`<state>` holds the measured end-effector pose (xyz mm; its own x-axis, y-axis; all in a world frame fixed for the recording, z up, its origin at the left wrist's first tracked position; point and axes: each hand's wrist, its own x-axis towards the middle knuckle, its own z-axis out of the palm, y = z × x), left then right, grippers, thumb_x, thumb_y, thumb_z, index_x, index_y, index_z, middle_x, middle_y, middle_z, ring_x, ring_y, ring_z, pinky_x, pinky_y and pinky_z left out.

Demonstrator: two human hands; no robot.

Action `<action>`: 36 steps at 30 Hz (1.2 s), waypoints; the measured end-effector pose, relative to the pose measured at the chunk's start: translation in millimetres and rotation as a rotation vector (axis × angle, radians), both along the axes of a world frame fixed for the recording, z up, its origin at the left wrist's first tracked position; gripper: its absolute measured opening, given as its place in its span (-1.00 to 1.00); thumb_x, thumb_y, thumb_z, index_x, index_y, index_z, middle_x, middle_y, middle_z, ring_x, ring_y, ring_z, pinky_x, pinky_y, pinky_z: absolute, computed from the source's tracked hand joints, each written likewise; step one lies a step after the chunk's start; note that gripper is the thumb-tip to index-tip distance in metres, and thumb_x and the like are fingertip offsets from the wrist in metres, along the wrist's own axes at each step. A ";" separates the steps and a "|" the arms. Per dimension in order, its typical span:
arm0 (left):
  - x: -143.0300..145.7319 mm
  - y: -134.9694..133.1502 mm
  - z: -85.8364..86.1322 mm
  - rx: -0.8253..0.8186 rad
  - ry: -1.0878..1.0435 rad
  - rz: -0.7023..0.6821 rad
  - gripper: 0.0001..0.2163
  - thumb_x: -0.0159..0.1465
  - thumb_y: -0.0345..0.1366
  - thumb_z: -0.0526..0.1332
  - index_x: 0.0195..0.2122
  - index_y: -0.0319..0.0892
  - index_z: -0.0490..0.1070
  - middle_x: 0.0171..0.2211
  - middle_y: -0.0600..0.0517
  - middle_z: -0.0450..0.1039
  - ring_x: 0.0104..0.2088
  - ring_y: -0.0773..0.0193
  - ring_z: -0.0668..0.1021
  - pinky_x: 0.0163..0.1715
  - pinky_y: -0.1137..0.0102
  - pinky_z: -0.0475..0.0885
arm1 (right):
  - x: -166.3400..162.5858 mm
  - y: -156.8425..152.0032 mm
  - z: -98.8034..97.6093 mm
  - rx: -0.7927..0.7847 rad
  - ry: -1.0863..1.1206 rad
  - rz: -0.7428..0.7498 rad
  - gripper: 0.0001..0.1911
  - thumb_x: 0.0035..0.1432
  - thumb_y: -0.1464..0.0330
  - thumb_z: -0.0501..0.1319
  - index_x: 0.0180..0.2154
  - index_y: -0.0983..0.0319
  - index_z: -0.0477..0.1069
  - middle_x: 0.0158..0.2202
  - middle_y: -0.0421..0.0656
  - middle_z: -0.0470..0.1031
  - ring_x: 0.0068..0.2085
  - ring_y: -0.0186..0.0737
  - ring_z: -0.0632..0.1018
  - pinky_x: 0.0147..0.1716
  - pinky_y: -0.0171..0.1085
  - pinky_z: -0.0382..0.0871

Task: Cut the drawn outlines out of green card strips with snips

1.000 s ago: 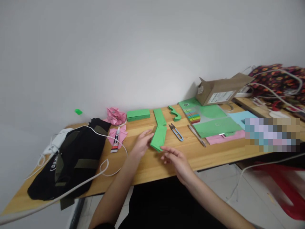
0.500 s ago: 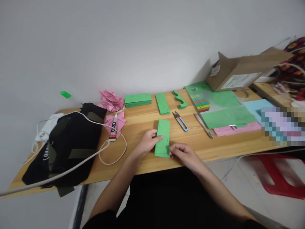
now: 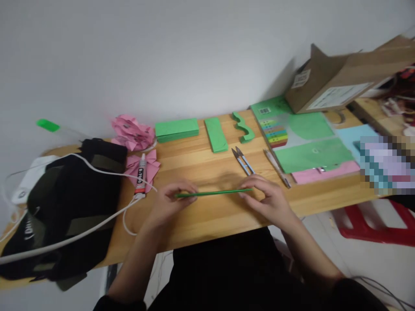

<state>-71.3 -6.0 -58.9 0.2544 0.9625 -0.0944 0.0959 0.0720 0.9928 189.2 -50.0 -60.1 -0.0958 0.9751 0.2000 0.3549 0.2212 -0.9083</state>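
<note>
Between my hands a folded green paper strip [image 3: 215,192] is held edge-on above the table, so it shows as a thin line. My left hand [image 3: 173,198] pinches its left end and my right hand [image 3: 264,196] pinches its right end. Just beyond my right hand lie blue-handled thread snips [image 3: 242,162]. Farther back are a stack of green paper [image 3: 177,129], a single green folded piece [image 3: 216,134] and a wavy cut green piece [image 3: 243,128]. A silver pen [image 3: 277,168] rests to the right of the snips.
Pink paper flowers [image 3: 133,133] and a glue tube [image 3: 140,176] lie at the left, by a white cable and a black bag [image 3: 94,203]. At the right are green paper packs [image 3: 311,153] and an open cardboard box [image 3: 340,82]. A red stool [image 3: 372,224] stands below the table.
The green strip was upright-facing between my hands; now it is turned lengthwise left to right and seen edge-on. My hands have moved apart to its two ends. The view has shifted slightly.
</note>
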 end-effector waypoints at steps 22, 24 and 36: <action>-2.1 -9.5 -4.4 0.204 0.381 -0.184 -0.90 0.15 -0.30 0.29 -0.48 -0.11 0.58 -0.44 -0.03 0.58 -0.39 0.16 0.58 -0.34 0.32 0.46 | 12.0 16.3 -6.8 -0.146 0.056 0.129 -0.92 0.06 0.38 0.37 -0.47 0.18 0.55 -0.44 -0.18 0.53 -0.34 -0.18 0.53 -0.27 -0.18 0.40; 2.1 -8.4 9.2 0.144 0.367 -0.157 -0.83 0.15 -0.25 0.32 -0.56 -0.13 0.54 -0.55 0.01 0.55 -0.49 0.22 0.55 -0.43 0.38 0.44 | 11.9 20.3 -0.9 -0.183 0.169 0.081 -0.81 0.09 0.27 0.36 -0.51 0.18 0.51 -0.53 -0.22 0.48 -0.46 -0.24 0.48 -0.41 -0.24 0.38; 32.2 -6.5 17.7 -0.258 -0.239 -0.013 -0.73 0.07 -0.13 0.39 -0.63 -0.19 0.47 -0.69 0.06 0.44 -0.70 0.41 0.41 -0.67 0.50 0.33 | -18.4 24.5 17.5 -0.278 0.627 -0.116 -0.67 0.03 0.07 0.37 -0.51 0.14 0.40 -0.64 -0.27 0.34 -0.63 -0.30 0.35 -0.65 -0.28 0.23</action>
